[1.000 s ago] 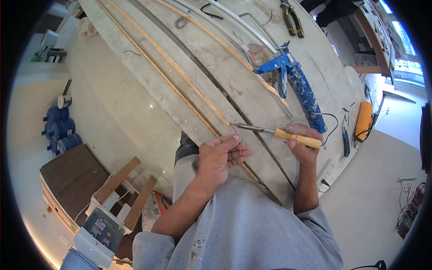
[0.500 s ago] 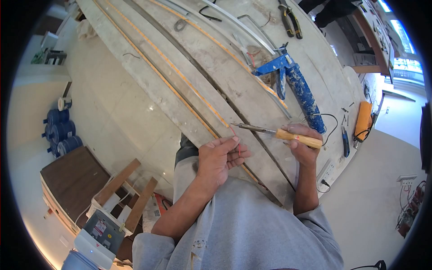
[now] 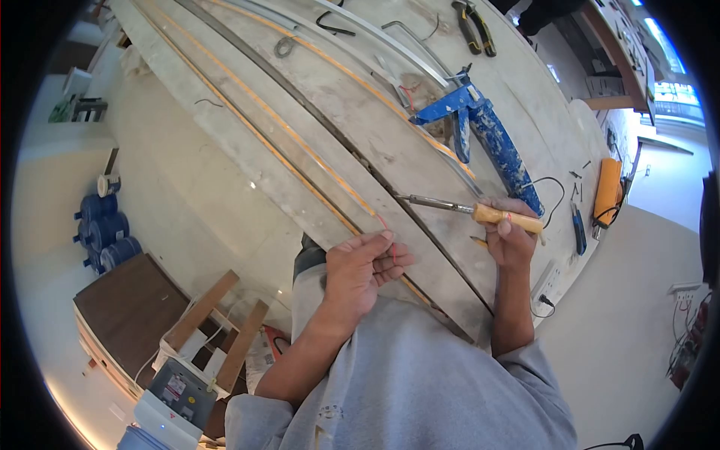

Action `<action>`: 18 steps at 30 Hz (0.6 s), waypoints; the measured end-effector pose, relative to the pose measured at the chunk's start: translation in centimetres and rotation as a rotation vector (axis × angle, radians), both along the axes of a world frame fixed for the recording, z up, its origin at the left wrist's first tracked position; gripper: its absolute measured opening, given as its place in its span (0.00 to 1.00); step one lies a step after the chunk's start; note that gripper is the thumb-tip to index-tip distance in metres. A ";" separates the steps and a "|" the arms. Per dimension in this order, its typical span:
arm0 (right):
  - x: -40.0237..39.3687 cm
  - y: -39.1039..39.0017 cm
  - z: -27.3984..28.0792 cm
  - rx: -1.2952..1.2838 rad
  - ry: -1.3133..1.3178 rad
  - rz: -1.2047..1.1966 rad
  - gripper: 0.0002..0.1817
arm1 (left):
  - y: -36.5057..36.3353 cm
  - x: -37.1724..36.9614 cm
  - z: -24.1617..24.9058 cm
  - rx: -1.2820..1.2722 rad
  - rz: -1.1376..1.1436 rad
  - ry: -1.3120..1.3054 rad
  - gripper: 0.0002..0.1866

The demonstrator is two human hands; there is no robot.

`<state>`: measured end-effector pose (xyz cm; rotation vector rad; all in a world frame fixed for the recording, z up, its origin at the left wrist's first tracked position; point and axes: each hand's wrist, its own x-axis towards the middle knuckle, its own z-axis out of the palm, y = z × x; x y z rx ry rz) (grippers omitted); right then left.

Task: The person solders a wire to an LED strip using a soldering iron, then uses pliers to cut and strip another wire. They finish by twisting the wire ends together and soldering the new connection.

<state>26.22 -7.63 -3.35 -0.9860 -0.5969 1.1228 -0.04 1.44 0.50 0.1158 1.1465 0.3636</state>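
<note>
My left hand point(image 3: 355, 271) pinches a thin red wire point(image 3: 383, 223) between thumb and fingers. The wire joins the end of a narrow orange-yellow LED strip point(image 3: 315, 156) lying along the worktop. In my right hand point(image 3: 513, 244) is a soldering iron point(image 3: 486, 214), gripped by its wooden handle. Its metal tip points left and lies a little above and right of the wire, apart from it. A small yellowish pointed piece shows beneath the right fingers; I cannot make out what it is.
A blue caulking gun point(image 3: 495, 146) lies beyond my right hand, with pliers point(image 3: 474, 28) farther back. To the right are a utility knife point(image 3: 577, 228), an orange tool point(image 3: 607, 192) and a power strip point(image 3: 545, 287). Blue water bottles point(image 3: 105, 231) stand on the floor at left.
The soldering iron has drawn back up and right, its tip now farther from the red wire. My left hand keeps its pinch on the wire. The view has shifted slightly.
</note>
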 end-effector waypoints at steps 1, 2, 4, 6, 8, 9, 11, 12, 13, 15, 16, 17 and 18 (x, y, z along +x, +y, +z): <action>0.0 0.0 0.0 0.005 0.013 0.003 0.19 | 0.0 0.0 0.0 0.002 0.005 -0.001 0.10; 0.1 0.0 0.0 0.005 0.014 0.001 0.19 | 0.0 0.0 0.0 0.001 0.003 -0.001 0.10; 0.2 0.0 -0.2 0.011 0.004 0.004 0.18 | 0.0 0.0 -0.1 0.003 0.000 -0.002 0.10; 0.2 0.0 -0.3 0.019 -0.003 0.004 0.18 | 0.0 0.0 -0.1 0.000 -0.001 0.001 0.10; 0.1 0.1 -0.3 0.026 -0.010 0.005 0.18 | 0.0 0.0 -0.1 -0.004 -0.002 0.004 0.10; 0.1 0.1 -0.2 0.025 -0.006 0.007 0.18 | 0.0 0.0 -0.1 0.000 -0.001 0.000 0.10; 0.1 0.1 -0.2 0.025 -0.001 0.009 0.18 | 0.0 0.0 -0.1 0.004 0.000 -0.003 0.10; 0.1 0.1 -0.2 0.025 -0.008 0.013 0.18 | 0.1 0.0 -0.1 0.003 0.000 -0.003 0.10; 0.1 0.1 -0.1 0.025 -0.016 0.017 0.18 | 0.1 0.0 0.0 0.003 0.000 -0.003 0.10; 0.1 0.1 -0.2 0.026 -0.036 0.019 0.18 | 0.0 0.0 -0.1 0.003 0.000 -0.003 0.10; 0.1 0.1 -0.2 0.026 -0.057 0.020 0.18 | 0.0 0.0 -0.1 0.003 0.000 -0.003 0.09; 0.1 0.1 -0.2 0.027 -0.057 0.020 0.18 | 0.0 0.0 -0.1 0.004 0.000 -0.003 0.09; 0.1 0.1 -0.1 0.023 -0.068 0.020 0.18 | 0.0 0.0 -0.1 0.006 0.002 -0.008 0.09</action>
